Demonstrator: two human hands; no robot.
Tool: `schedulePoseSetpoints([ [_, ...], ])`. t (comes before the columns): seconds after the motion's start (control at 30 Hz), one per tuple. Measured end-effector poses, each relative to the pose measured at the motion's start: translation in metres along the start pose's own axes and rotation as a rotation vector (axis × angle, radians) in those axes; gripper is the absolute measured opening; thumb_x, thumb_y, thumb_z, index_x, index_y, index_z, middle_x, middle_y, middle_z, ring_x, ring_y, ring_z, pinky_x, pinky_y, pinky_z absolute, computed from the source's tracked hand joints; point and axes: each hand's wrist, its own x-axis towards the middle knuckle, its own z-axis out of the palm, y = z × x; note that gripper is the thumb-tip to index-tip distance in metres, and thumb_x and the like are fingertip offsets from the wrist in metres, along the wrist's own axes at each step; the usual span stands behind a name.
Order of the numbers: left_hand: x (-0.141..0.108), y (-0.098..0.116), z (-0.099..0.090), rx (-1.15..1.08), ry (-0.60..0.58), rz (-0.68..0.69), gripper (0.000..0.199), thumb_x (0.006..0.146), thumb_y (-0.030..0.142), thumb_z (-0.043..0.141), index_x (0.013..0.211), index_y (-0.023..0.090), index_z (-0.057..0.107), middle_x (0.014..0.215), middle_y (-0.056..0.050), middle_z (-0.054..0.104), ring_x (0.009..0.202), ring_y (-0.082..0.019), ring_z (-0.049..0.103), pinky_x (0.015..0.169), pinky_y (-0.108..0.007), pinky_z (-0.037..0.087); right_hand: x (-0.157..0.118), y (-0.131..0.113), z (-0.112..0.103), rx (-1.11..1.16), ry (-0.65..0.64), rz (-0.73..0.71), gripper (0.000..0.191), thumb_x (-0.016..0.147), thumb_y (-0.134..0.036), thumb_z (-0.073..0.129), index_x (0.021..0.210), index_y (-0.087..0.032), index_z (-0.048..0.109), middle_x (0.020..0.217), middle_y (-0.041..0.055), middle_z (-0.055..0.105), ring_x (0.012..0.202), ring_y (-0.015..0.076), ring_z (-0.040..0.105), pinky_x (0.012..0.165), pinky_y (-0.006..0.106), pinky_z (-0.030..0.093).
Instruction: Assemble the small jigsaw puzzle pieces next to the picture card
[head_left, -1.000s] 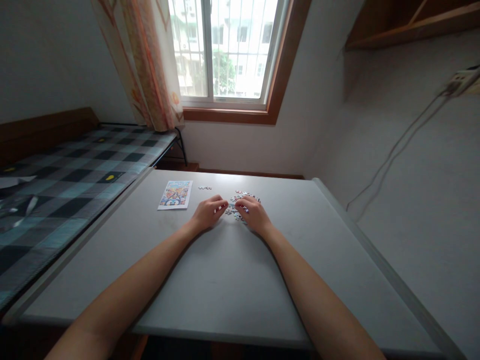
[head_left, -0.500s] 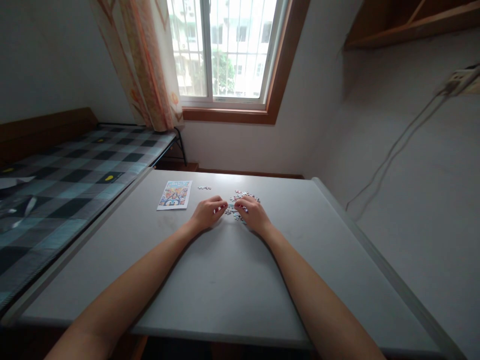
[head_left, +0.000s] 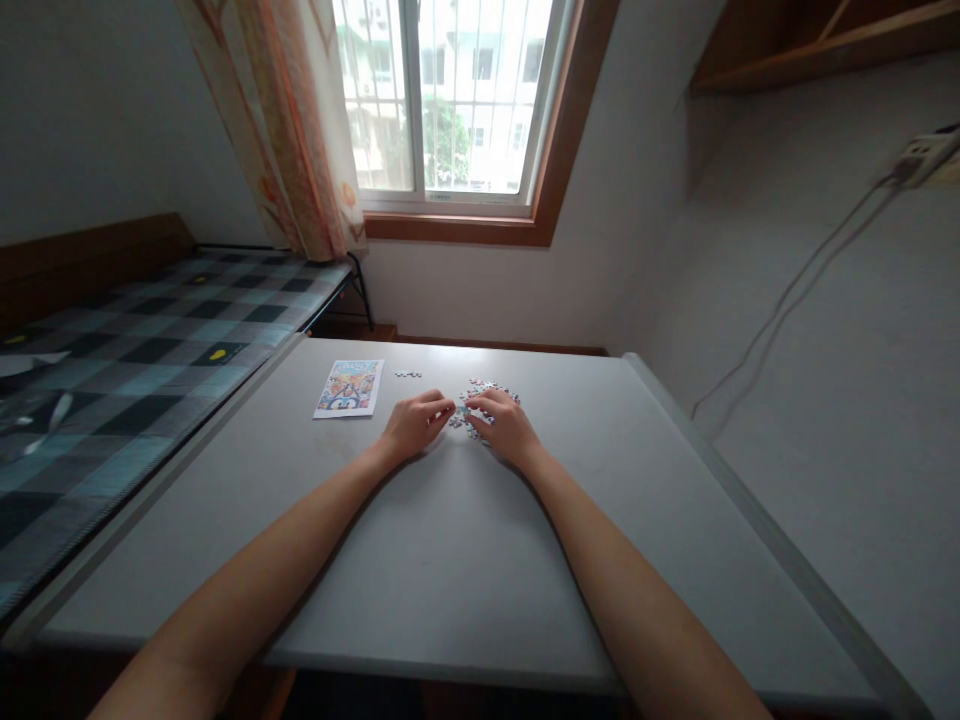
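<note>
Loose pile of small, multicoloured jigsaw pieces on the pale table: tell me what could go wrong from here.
The bare right hand is right by the loose pile, so it might scatter pieces. A tiny pale-blue piece shows between the hands and could drop among the others. The short row of small pieces lies beyond the bare left hand; a forward nudge might disturb it.

Bare arms (head_left: 300,545) fwd, angled in, L hand (head_left: 414,424) nr R hand (head_left: 505,426), fingers (head_left: 438,408) bent

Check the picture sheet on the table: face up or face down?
Face up: the picture sheet lies with its colourful print showing.
</note>
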Motion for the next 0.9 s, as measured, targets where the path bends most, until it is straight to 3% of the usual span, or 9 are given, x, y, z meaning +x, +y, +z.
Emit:
schedulePoseSetpoints([
  [0.3,0.0001,0.0017,0.001,-0.069,0.011,-0.056,0.02,0.091,0.032,0.051,0.091,0.022,0.068,0.085,0.0,0.065,0.056,-0.007,0.055,0.06,-0.021,0.042,-0.0007,-0.0008,-0.0007,-0.007,-0.001,0.019,0.011,0.085,-0.02,0.064,0.093,-0.023,0.07,0.092,0.0061,0.067,0.093,0.0215,0.06,0.085,0.036,0.049],
  [0.53,0.0006,0.0046,-0.0005,-0.089,0.012,-0.084,0.025,0.083,0.033,0.062,0.106,0.023,0.065,0.085,0.002,0.064,0.055,-0.007,0.056,0.06,-0.02,0.044,0.0002,-0.0034,-0.0021,-0.015,0.011,0.034,0.01,0.085,-0.02,0.064,0.093,-0.022,0.07,0.09,0.0059,0.066,0.091,0.0209,0.06,0.084,0.035,0.049],
  [0.9,0.0006,0.001,0.0005,-0.066,-0.034,-0.05,0.023,0.09,0.039,0.056,0.102,0.024,0.068,0.089,0.0,0.065,0.058,-0.008,0.057,0.062,-0.022,0.043,0.0001,-0.0017,0.0007,0.004,-0.003,0.001,0.011,0.085,-0.02,0.064,0.093,-0.023,0.07,0.091,0.0056,0.066,0.091,0.0209,0.06,0.084,0.036,0.048],
])
